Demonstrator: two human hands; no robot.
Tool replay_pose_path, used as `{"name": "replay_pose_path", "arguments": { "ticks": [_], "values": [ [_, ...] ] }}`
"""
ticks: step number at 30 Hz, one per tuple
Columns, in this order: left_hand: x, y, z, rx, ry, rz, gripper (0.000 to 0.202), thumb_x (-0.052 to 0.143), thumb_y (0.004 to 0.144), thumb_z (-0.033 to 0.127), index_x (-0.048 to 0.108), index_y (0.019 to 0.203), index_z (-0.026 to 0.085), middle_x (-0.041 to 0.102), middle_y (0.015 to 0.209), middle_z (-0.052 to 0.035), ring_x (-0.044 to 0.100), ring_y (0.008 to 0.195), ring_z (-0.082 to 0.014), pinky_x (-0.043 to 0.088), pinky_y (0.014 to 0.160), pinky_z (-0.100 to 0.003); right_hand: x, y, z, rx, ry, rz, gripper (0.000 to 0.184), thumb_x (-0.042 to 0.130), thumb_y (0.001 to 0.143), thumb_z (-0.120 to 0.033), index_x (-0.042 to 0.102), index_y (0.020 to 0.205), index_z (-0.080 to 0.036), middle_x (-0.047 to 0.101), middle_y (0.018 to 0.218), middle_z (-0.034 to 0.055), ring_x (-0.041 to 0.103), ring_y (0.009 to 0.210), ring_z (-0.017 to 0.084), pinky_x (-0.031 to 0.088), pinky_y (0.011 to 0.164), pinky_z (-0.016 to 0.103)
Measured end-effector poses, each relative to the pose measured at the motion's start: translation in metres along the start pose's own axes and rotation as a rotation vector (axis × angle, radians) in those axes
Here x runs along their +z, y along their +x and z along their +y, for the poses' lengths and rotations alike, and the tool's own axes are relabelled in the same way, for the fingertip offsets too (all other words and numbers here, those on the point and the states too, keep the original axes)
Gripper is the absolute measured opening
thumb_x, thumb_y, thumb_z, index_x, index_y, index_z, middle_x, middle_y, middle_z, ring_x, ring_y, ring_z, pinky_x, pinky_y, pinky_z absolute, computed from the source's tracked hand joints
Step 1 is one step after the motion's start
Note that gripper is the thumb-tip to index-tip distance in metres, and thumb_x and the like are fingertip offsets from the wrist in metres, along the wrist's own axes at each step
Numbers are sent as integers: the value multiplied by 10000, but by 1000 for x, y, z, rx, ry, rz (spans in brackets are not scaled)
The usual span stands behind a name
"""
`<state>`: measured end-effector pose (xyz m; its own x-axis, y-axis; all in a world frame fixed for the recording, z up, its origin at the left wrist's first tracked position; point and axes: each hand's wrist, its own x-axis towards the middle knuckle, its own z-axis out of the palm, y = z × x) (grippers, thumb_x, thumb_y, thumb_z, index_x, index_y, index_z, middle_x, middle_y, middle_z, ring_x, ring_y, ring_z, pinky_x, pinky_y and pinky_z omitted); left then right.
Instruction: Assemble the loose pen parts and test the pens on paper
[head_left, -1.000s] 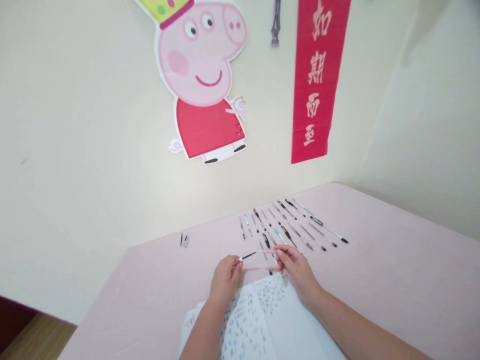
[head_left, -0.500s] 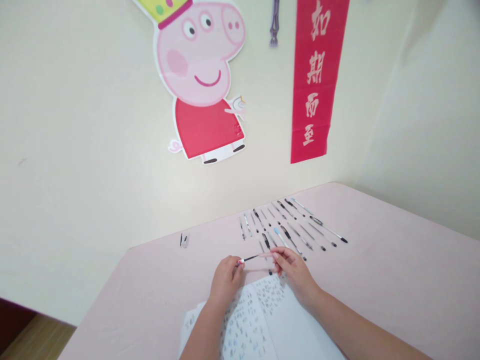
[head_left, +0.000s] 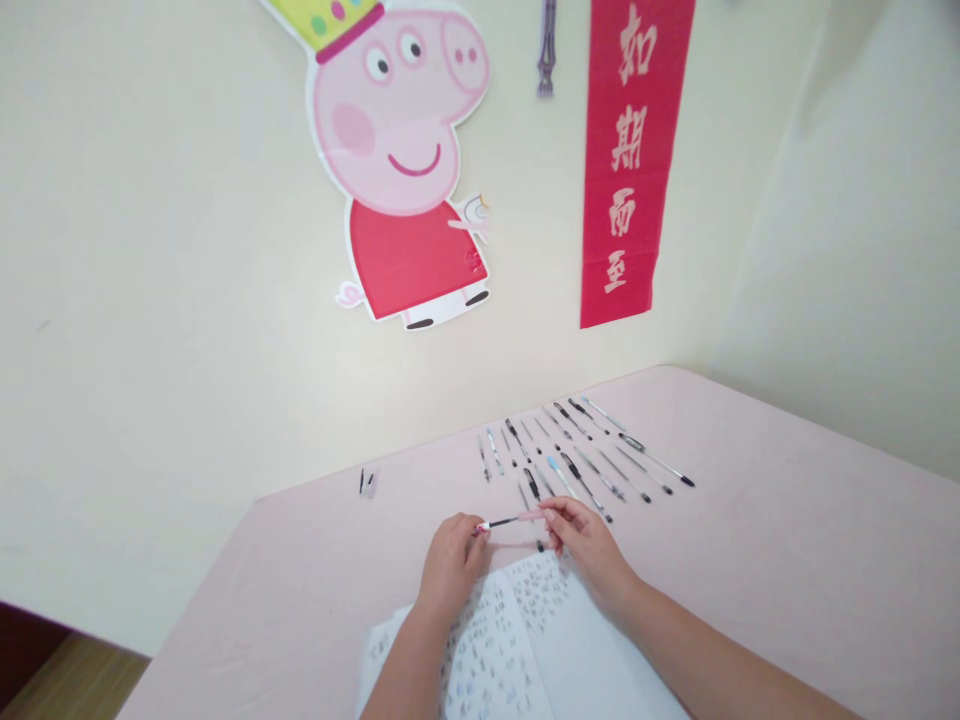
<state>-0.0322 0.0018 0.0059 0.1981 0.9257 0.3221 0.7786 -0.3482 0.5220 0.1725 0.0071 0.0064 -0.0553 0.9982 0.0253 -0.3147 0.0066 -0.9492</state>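
Observation:
A slim pen point(head_left: 501, 522) is stretched between my two hands, slightly tilted, with a red-and-white end, a dark middle and a pale, see-through part. My left hand point(head_left: 451, 560) is closed on the red-and-white end. Between its thumb and fingers, my right hand point(head_left: 589, 543) pinches the pale end. Fingers hide both tips of the pen. Just below the pen, a small black pen cap point(head_left: 540, 546) lies beside my right fingers. Under my forearms is an open notebook point(head_left: 585, 650) with handwriting on its left page and at the top of its right page.
Several pens point(head_left: 589, 482) and refills lie in two slanting rows on the pink table point(head_left: 787, 560) beyond my hands. Some small dark pieces with a clear one point(head_left: 373, 484) lie at the back left. The wall point(head_left: 187, 300) rises behind the table's far edge.
The view has shifted very slightly. Both hands keep their hold on the pen, and its dark and pale parts look almost the same as before.

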Motion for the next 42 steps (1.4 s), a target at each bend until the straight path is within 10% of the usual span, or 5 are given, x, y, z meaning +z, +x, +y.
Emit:
{"name": "replay_pose_path", "arguments": {
  "ticks": [42],
  "values": [
    [-4, 0, 16, 45, -5, -71, 278, 370, 870, 321, 617, 896, 195, 608, 851, -80, 542, 845, -213, 417, 759, -350, 4, -4, 4, 30, -83, -84, 334, 660, 689, -422, 626, 894, -161, 542, 624, -15, 481, 501, 95, 374, 450, 218]
  ]
}}
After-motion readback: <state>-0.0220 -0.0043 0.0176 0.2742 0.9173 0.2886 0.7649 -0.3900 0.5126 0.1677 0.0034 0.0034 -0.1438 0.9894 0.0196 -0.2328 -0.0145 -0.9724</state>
